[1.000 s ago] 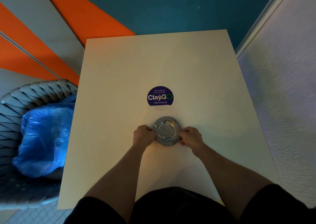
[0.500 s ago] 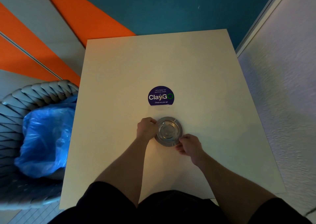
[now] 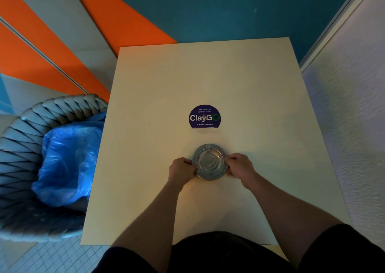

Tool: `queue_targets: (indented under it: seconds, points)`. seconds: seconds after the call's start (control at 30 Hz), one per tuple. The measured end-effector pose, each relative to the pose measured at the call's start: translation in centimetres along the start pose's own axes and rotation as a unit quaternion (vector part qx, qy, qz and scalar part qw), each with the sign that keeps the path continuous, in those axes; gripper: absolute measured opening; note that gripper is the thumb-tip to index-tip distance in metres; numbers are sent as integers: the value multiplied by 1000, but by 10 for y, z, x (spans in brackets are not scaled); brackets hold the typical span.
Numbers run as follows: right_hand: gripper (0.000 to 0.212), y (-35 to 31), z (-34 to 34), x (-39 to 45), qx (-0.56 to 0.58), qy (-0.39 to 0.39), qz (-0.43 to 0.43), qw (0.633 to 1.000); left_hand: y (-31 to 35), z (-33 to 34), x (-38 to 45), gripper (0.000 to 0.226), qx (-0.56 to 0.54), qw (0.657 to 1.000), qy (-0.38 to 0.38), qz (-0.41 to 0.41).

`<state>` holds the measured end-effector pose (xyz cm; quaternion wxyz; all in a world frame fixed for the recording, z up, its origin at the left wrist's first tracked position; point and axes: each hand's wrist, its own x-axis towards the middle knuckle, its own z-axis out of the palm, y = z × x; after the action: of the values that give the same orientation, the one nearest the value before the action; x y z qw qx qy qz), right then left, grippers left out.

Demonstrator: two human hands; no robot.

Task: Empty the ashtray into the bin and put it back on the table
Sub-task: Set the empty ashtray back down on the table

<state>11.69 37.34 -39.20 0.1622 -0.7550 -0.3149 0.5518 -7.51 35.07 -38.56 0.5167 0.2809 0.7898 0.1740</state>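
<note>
A round purple sticker (image 3: 204, 117) reading "ClayGo" lies flat near the middle of the pale tabletop (image 3: 250, 98). Beyond the tabletop, the floor (image 3: 208, 8) is painted teal, with orange stripes (image 3: 116, 16) and grey bands running diagonally at the left. A white textured wall (image 3: 354, 116) stands along the right side.

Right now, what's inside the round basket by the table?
A crinkly blue plastic bag lines the woven bin. The bag's folds hide whatever is at the bottom.

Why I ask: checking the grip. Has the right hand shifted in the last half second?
Yes. The right hand slid from the near edge of the ashtray to its right side, farther toward the purple sticker.
</note>
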Motion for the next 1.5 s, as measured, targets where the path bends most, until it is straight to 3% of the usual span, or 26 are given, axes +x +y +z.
queue_targets:
  seconds: [0.23, 0.67, 0.9, 1.5]
  points:
    - [12, 11, -4, -5, -19, -22, -3, 1000, -3, -1, -2, 22, 24, 998, -47, 24]
    - [9, 7, -3, -3, -29, -17, -2, 999, 3, -1, 6, 23, 3, 999, -42, -3]
    - [10, -1, -3, 2, -6, -11, -3, 1000, 11, 2, 18, 8, -5, 1000, 2, 10]
    - [9, -51, 2, 42, -22, 9, -30, 999, 60, -5, 60, 15, 4, 999, 36, 39]
